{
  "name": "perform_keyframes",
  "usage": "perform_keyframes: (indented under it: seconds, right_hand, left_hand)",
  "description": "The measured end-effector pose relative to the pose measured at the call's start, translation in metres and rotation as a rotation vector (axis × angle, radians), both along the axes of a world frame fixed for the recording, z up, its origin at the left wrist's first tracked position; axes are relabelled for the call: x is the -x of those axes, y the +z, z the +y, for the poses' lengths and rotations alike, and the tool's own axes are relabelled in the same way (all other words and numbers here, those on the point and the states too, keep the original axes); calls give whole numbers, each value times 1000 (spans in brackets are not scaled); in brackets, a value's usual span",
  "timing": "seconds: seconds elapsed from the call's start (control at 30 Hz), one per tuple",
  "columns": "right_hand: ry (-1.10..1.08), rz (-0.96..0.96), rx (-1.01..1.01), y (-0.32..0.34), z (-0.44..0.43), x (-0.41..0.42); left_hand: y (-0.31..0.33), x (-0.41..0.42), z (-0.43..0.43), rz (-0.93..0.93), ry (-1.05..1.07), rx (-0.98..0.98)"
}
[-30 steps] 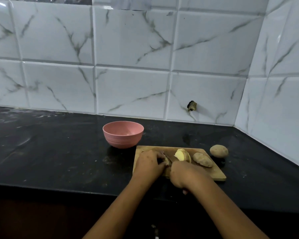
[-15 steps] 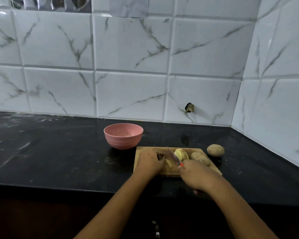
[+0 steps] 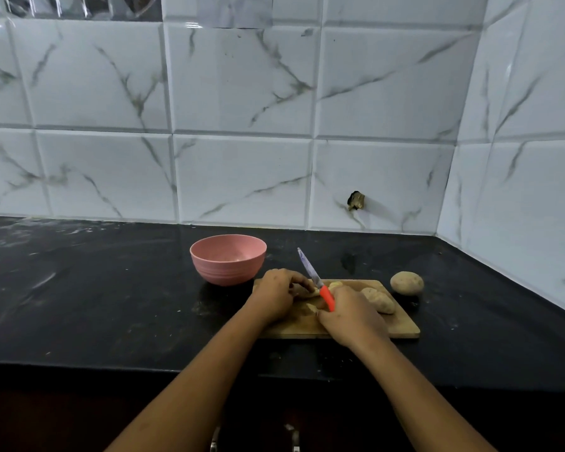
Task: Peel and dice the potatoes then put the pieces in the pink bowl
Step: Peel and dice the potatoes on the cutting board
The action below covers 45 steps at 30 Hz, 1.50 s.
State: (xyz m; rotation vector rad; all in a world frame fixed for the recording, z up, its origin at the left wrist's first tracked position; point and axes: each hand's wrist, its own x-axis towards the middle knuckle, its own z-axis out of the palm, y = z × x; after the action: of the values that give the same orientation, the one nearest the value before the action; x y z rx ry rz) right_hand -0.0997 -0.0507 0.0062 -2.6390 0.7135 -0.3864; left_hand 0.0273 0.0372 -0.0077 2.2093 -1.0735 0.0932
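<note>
Lower centre, on the board (image 3: 402,328), the left hand (image 3: 276,293) curls round a pale potato piece (image 3: 310,292). The right hand (image 3: 349,313) grips the knife (image 3: 326,296), its blade tilted towards the upper left. One unpeeled potato (image 3: 380,300) lies on the board and another potato (image 3: 406,282) on the desk (image 3: 111,305) just right of it. The pink bowl (image 3: 228,259) stands left of the board.

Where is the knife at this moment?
In the head view the knife is held in the right hand above the board, its blade tilted up toward the wall, just right of the bowl.
</note>
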Motion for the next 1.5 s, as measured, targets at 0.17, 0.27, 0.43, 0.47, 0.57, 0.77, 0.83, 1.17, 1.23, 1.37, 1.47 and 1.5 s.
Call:
perform_keyframes:
  seconds: [0.17, 0.27, 0.43, 0.47, 0.57, 0.77, 0.83, 1.17, 1.23, 1.37, 1.47, 1.5]
  right_hand:
    - [126, 11, -69, 4, -7, -3]
    - [160, -48, -134, 5, -9, 2]
    - [194, 47, -63, 9, -4, 39]
    - [197, 89, -39, 9, 0, 48]
    - [170, 184, 48, 7, 16, 71]
    - [119, 350, 127, 14, 34, 73]
    - [123, 363, 137, 16, 35, 71]
    - [82, 460, 222, 18, 57, 58]
    - [46, 449, 257, 11, 69, 51]
    - [13, 413, 251, 13, 64, 36]
    - [40, 364, 248, 14, 56, 41]
    - [64, 358, 249, 13, 56, 45]
  left_hand:
    - [-6, 20, 21, 97, -64, 9]
    - [-12, 35, 30, 60, 108, 9]
    - [-12, 53, 30, -85, 281, -45]
    - [-14, 55, 30, -96, 306, -55]
    - [-16, 65, 33, -174, 350, -58]
    - [-13, 81, 31, -217, 381, -48]
    - [-12, 79, 32, -166, 379, -41]
    - [-14, 77, 31, -164, 361, -20]
    - [-15, 75, 31, -151, 363, -23]
    - [-16, 74, 32, -112, 380, -2]
    - [-18, 74, 34, -73, 382, 31]
    - [-18, 74, 35, -63, 384, 39]
